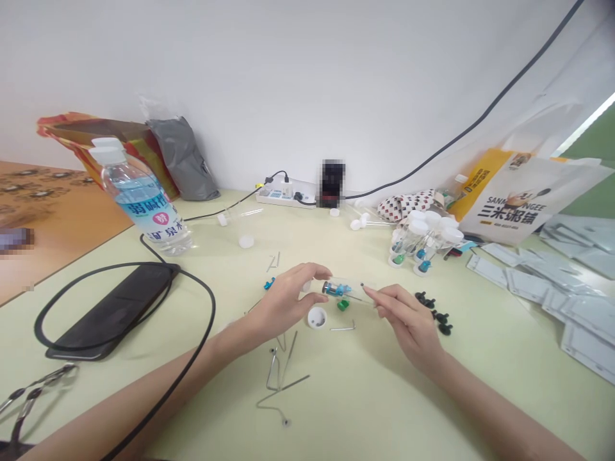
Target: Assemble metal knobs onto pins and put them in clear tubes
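Over the pale desk, I read the left hand (281,304) as closed around a clear vial (341,289), which lies nearly level, its long axis pointing sideways toward the right hand (408,326). That hand's fingertips (379,296) pinch almost shut on one thin rod (360,298) at the vial's end. Just below sit one white cap (316,317) and one green piece (343,305). Farther back stand one water bottle (144,208) and a cluster of capped vials (418,240).

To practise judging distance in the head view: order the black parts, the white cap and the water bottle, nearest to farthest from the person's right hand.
From the right hand:
1. Black parts, just right of it.
2. White cap, to its left.
3. Water bottle, at far left.
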Demonstrator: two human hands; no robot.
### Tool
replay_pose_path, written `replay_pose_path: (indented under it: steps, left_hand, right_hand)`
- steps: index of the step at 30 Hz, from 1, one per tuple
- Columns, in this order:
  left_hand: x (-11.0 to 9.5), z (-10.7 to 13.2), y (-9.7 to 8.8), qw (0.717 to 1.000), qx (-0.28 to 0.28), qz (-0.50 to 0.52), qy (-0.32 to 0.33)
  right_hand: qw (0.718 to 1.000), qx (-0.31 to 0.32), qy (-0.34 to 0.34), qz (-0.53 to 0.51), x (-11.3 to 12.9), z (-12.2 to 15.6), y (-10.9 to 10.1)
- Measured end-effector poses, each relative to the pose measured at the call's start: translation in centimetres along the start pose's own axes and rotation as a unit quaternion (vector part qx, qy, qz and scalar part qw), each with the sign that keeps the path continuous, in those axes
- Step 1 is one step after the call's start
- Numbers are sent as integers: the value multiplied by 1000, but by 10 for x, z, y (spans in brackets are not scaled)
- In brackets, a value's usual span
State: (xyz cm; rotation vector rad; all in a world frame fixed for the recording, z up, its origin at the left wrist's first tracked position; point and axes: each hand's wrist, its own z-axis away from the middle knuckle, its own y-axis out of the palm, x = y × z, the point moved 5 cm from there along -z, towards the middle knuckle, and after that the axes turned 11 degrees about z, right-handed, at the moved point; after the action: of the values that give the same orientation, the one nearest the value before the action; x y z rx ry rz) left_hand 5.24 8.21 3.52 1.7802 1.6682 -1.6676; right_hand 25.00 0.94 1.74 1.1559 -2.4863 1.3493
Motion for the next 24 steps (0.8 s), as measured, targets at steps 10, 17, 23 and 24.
replay_pose_path:
  steps: [10,17,23,24]
  left_hand:
    - [-1,0,4,998,48,34,-5]
    - [-3,2,10,996,84,28,23]
    - [-9,2,11,995,91,39,7]
    - [-8,1,7,995,80,55,-12]
  right_hand:
    - [987,152,-46,31,-4,6,10]
    - [976,216,-38,18,4,7,19]
    - [980,188,-10,-69,5,7,17]
    - [986,147,10,-82,2,6,12]
